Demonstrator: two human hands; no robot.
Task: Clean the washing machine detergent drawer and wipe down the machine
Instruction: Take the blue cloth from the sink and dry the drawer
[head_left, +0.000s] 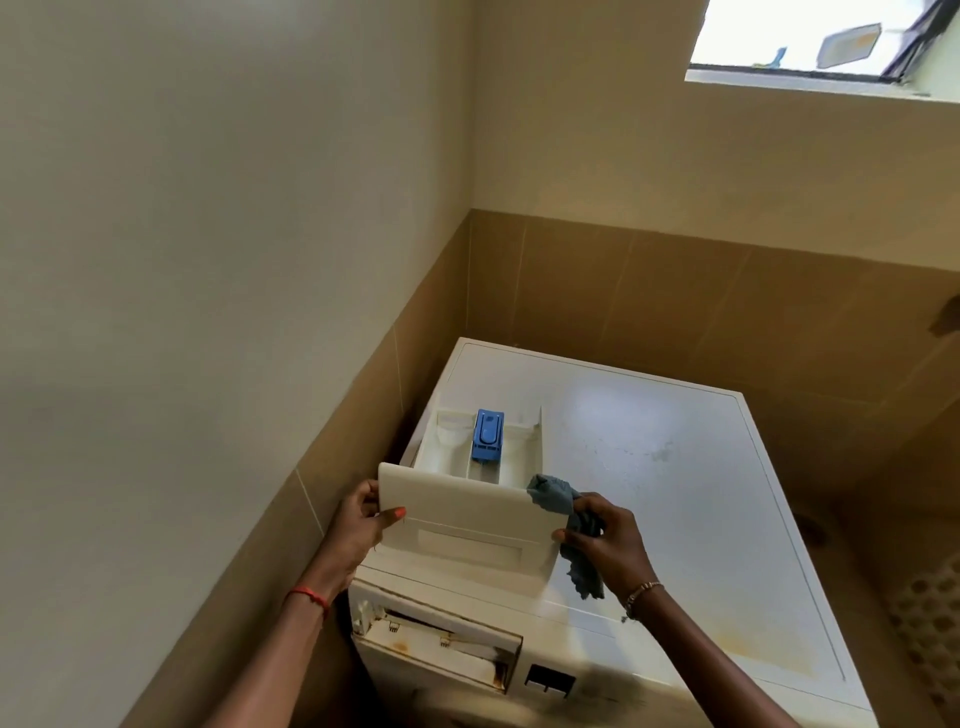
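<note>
We look down on a white washing machine (675, 493) standing in a corner between cream walls with a band of tan tiles. The detergent drawer (467, 514) is out of its slot and sits over the left edge of the machine's top, its broad front panel facing us near the front left corner and its compartments running back toward the rear edge. A blue insert (487, 435) stands in the middle compartment. Our left hand (358, 525) grips the left end of the front panel, its fingers (363, 491) curled behind the panel and the thumb pressed on its face; a red thread (309, 595) circles that wrist. Our right hand (605, 540) holds the right end of the panel and, in the same grip, pinches a crumpled grey-blue cloth (558, 499), which bunches against the panel's upper right corner and hangs down beside it onto the machine's top. A beaded bracelet (641, 592) is on the right wrist. Below the hands, at the front left corner of the machine, the open drawer slot (441, 644) shows brown stains along its rim. The machine's top carries yellowish marks toward its front right corner. A bright window (810, 41) sits high on the far wall.
</note>
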